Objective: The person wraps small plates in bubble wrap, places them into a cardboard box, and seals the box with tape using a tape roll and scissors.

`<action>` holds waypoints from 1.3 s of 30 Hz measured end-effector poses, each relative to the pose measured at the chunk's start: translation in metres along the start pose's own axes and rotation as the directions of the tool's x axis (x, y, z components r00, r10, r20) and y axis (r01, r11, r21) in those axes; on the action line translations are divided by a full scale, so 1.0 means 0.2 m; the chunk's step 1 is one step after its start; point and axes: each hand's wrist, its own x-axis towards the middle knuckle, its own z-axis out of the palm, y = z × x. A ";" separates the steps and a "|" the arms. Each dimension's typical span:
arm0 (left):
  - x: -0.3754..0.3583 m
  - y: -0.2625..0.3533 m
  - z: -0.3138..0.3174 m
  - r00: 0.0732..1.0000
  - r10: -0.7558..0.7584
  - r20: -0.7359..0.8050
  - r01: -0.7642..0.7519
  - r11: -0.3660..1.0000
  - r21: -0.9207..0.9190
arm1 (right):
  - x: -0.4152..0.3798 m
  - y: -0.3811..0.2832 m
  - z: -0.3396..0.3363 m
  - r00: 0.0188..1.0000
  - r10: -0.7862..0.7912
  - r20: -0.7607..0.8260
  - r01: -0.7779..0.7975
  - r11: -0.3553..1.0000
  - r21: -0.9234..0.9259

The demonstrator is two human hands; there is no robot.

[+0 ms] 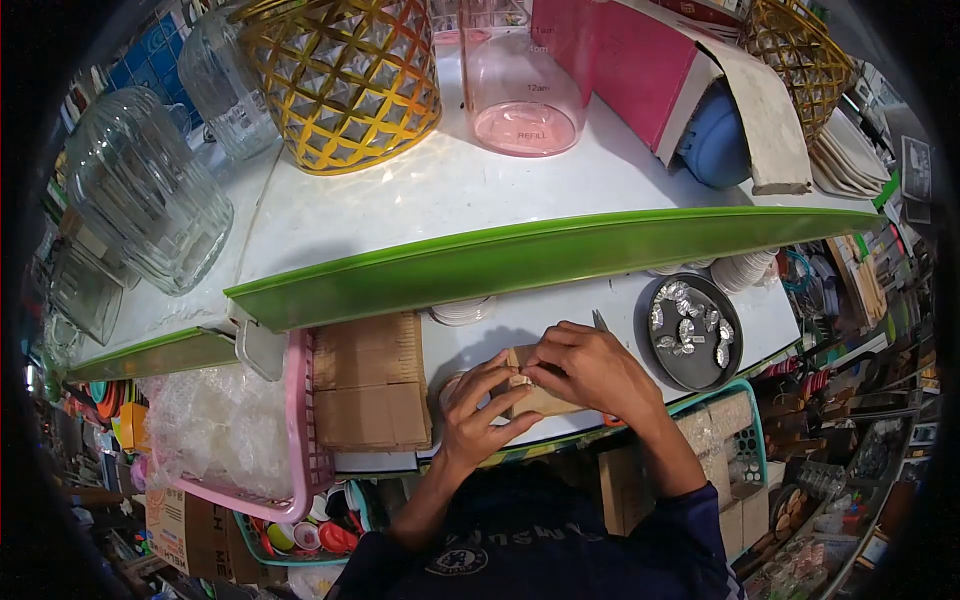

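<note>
On the lower white shelf lies a flat brown cardboard piece [543, 402], partly covered by both hands. My left hand [478, 412] is at its left edge, fingers spread and thumb apart, fingertips close to those of the other hand. My right hand [585, 368] reaches over the piece with its fingers pinched together; what they hold is hidden. To the right stands a dark round pan [694, 373] with several small crumpled silver foil pieces [686, 328] in it. An orange handle [612, 420] peeks out below my right wrist, and a pointed metal tip [599, 319] shows above it.
A green-edged shelf [560, 255] overhangs the work surface. On it stand glass jars [145, 190], a gold lattice basket [340, 90], a pink clear cylinder [527, 100] and a pink box [640, 80]. Stacked cardboard [370, 385] and a pink basket [299, 440] flank the left.
</note>
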 end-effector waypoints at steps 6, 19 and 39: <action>0.00 0.00 0.01 0.999 -0.013 -0.030 0.012 1.000 -0.012 | 0.00 -0.03 -0.02 0.995 -0.006 -0.098 -0.010 0.987 -0.160; -0.01 0.02 0.01 0.997 -0.070 -0.023 0.068 0.995 -0.068 | 0.02 -0.01 -0.04 0.975 0.175 -0.139 -0.182 0.983 -0.034; -0.03 0.04 0.03 0.987 -0.156 0.030 0.159 0.973 -0.169 | 0.04 -0.03 -0.01 0.953 0.297 -0.066 -0.293 0.954 0.062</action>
